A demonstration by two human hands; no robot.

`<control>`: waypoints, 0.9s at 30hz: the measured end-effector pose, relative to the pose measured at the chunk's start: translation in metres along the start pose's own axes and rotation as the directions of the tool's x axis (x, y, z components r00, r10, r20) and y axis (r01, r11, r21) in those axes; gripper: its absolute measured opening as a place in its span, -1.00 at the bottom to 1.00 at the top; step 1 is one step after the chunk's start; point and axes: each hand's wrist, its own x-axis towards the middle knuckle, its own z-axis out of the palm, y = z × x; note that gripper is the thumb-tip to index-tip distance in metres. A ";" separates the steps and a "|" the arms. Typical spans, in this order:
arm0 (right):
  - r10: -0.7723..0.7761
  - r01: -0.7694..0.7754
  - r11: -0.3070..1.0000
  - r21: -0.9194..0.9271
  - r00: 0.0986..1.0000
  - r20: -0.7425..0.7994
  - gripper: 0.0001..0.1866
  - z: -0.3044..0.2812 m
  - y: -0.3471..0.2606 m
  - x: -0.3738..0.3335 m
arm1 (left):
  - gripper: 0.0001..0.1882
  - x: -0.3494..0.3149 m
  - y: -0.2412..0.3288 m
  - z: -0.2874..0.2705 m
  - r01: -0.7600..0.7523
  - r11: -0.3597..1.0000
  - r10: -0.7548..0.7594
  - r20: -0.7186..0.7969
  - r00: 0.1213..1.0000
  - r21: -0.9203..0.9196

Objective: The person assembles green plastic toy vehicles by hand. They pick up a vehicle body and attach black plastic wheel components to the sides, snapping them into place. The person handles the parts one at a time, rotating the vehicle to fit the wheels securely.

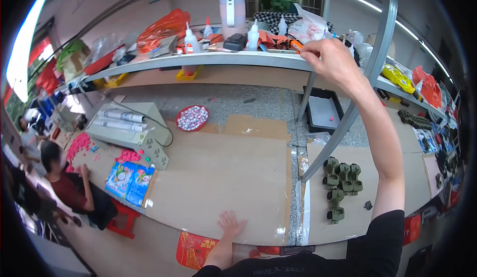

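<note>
Fingers [312,54] of the right hand [332,61] were bent, thumb and forefinger near each other, beside an orange item [296,45] at the front edge of the shelf [223,60]; whether they gripped it could not be told. The left hand [231,223] lay palm down on the near part of the cardboard [223,177], fingers spread and holding nothing, probably to brace the body under the raised right arm. White bottles [191,42] stood upright on the shelf, nozzles up, presumably against leaks. A red bowl [201,127] beyond the cardboard held small pale pieces [192,116]; its rim likely kept them from scattering. Right of the post [329,144], green models [336,197] sat in a close group, perhaps for easy counting. Behind them was a black tray [320,109], its raised sides suited to containing loose parts. Far left, a co-worker [69,187] sat by loose pink pieces [78,145], seemingly spread out within reach.
</note>
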 end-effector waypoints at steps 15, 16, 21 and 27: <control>0.337 -0.448 0.894 0.022 0.702 0.628 -0.16 0.041 0.010 0.111 | 0.21 0.011 0.014 -0.032 0.010 1.000 -0.008 0.134 0.991 -0.011; 0.339 -0.466 0.884 0.042 0.700 0.629 -0.25 0.039 0.009 0.113 | 0.21 0.011 0.013 -0.032 0.020 1.000 -0.018 0.136 0.991 -0.007; 0.294 -0.258 0.954 -0.151 0.725 0.623 -0.26 0.049 -0.004 0.123 | 0.21 0.006 0.011 -0.036 0.043 0.999 -0.044 0.128 0.991 0.009; 0.339 -0.167 0.937 -0.308 0.651 0.679 -0.33 0.049 -0.009 0.133 | 0.21 0.011 0.013 -0.030 0.022 0.999 -0.025 0.102 0.994 0.027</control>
